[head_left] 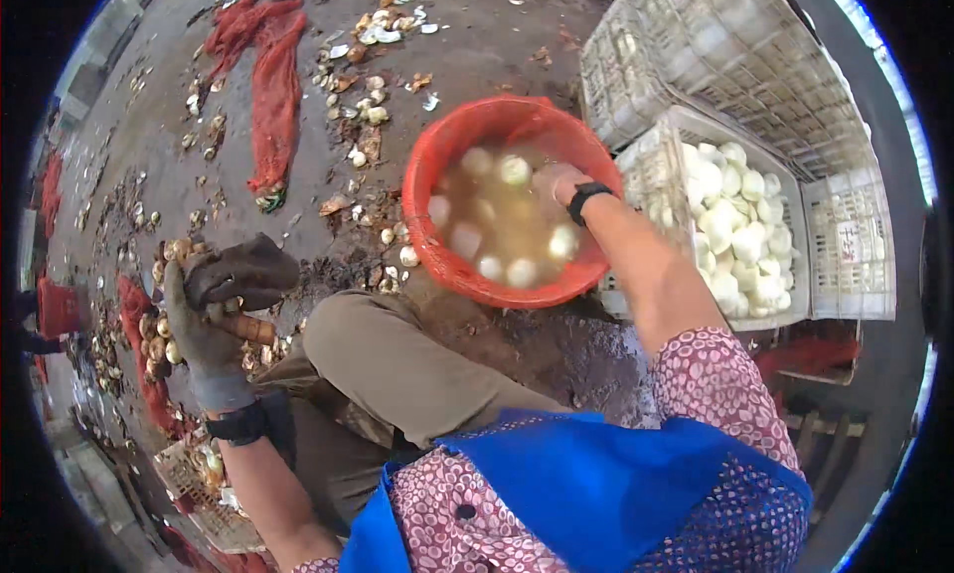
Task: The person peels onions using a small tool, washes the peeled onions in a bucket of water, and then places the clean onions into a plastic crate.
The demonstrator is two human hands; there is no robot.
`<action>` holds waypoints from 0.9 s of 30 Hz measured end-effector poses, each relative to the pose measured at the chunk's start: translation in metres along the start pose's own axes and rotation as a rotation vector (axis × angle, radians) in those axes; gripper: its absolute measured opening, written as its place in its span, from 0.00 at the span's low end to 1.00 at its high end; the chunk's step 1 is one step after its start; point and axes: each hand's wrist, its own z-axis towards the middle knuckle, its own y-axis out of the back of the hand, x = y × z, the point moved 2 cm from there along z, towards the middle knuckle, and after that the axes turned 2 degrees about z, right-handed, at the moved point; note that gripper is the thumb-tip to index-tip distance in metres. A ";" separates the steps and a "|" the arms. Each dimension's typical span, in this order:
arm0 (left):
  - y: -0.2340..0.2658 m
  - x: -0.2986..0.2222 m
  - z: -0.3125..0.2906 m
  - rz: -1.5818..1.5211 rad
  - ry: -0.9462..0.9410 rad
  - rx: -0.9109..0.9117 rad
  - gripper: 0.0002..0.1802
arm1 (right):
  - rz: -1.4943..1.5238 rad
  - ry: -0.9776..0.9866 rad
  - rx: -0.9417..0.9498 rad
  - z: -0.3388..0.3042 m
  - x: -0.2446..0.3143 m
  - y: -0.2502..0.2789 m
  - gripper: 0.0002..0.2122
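Step in hand, by appearance: handling white round peeled onions [514,169] inside red round plastic tub [517,299] of murky water, upper centre of frame. Right hand [562,182] partly submerged, onions near; fingers hidden, grip state cannot be told. Next move likely calls for secure hold on wet, slippery onion. Grey-gloved left hand [204,327], left of frame, grasps black crumpled cloth [248,272].

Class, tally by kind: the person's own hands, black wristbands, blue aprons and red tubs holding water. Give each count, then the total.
Hands: 2, the left hand and right hand
Black wristbands: 2, one on each wrist
Blue apron: 1
Red tub holding water: 1
Total: 6
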 end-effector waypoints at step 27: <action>0.025 0.002 -0.007 -0.252 -0.043 0.111 0.18 | 0.558 0.133 0.481 -0.016 0.072 -0.012 0.06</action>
